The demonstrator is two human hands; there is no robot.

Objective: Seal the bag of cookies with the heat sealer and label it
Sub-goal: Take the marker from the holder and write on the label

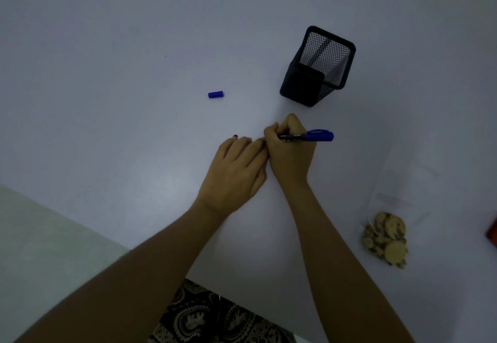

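My right hand (290,151) grips a blue marker (313,136) near the middle of the white table (134,100), its tip hidden behind my fingers. Beside it my left hand (236,170) lies flat on the table, fingers straight and touching the right hand; whatever lies under the fingers is hidden. The marker's blue cap (215,94) lies loose to the upper left. A clear bag of cookies (387,235) rests on the table at the right, apart from both hands. No heat sealer is in view.
A black mesh pen holder (317,65) stands just beyond my right hand. A red object (492,232) shows at the right edge. The table's near edge runs below my forearms, with patterned cloth (215,318) beneath it.
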